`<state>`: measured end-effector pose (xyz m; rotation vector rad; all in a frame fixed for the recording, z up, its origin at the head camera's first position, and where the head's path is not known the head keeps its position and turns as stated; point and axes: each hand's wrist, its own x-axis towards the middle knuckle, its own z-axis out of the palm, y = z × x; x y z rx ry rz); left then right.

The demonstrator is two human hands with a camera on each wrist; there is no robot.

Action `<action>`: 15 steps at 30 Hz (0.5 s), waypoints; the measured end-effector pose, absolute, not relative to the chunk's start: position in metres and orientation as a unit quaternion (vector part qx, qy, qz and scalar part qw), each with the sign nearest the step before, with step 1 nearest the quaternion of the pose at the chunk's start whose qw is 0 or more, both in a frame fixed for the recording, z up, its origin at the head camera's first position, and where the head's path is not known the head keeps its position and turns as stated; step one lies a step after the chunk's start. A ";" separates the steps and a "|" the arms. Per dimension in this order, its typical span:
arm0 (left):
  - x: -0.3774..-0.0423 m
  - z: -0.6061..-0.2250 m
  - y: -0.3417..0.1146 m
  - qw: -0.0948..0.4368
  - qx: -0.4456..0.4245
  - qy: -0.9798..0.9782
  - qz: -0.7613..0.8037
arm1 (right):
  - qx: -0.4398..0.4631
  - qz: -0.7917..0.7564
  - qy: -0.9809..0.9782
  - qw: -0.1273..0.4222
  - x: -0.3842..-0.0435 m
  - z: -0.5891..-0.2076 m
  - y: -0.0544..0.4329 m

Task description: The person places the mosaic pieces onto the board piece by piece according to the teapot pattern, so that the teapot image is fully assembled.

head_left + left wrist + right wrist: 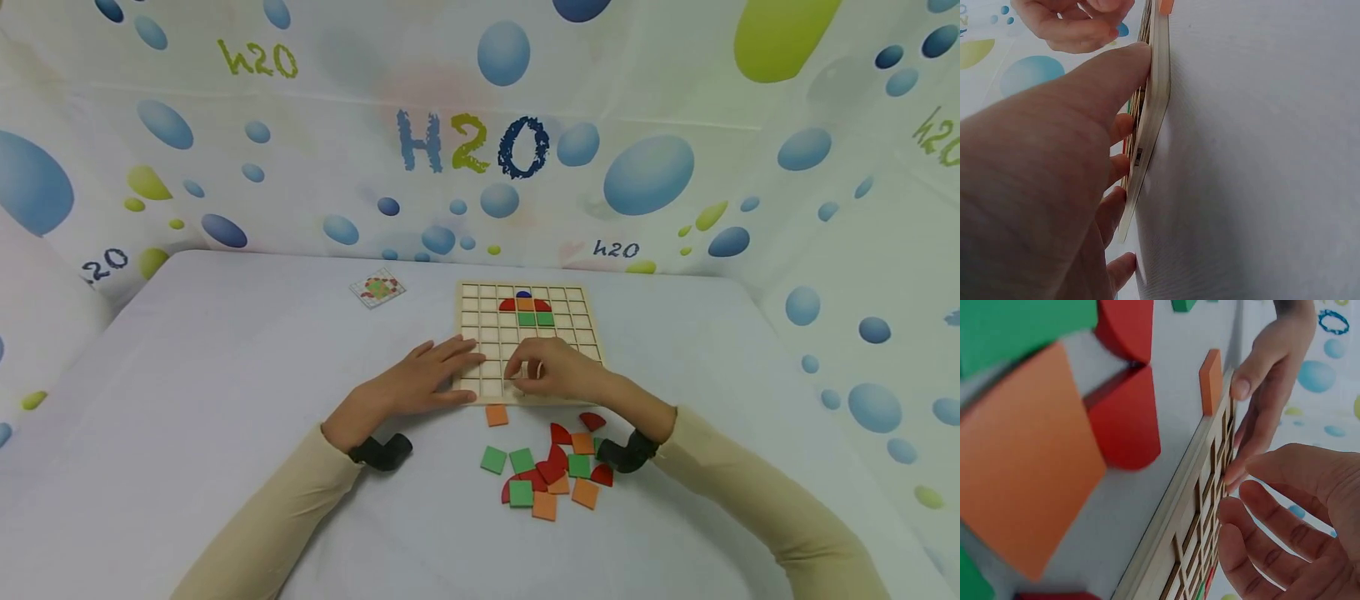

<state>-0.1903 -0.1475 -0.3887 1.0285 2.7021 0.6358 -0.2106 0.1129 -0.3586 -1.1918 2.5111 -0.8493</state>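
A wooden grid board (471, 319) lies on the white table. My left hand (423, 379) rests with spread, straight fingers on its left edge, the thumb at the near corner. Over the board's near part is my right hand (558, 369), fingers loosely curled; the right wrist view shows nothing between thumb and fingertips. Toward the board's far side sit a blue piece (523, 294), an orange square (525, 305) flanked by two red pieces (507, 306), and two green squares (527, 318) below. One loose orange square (497, 415) lies just off the near edge.
Nearer me is a loose pile with several green squares (521, 493), orange squares (544, 506) and red rounded pieces (551, 472), some overlapping. A small pattern card (377, 287) lies at the back left. Behind the table hangs a printed cloth (337, 167).
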 end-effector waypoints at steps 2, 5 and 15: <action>-0.190 -0.387 -0.148 0.092 0.344 0.910 0.214 | -0.413 -0.284 0.856 0.121 -0.206 -0.357 0.110; -0.190 -0.387 -0.148 0.094 0.342 0.910 0.215 | -0.417 -0.287 0.851 0.135 -0.201 -0.356 0.106; -0.189 -0.387 -0.148 0.089 0.345 0.910 0.214 | -0.454 -0.299 0.811 0.215 -0.182 -0.358 0.096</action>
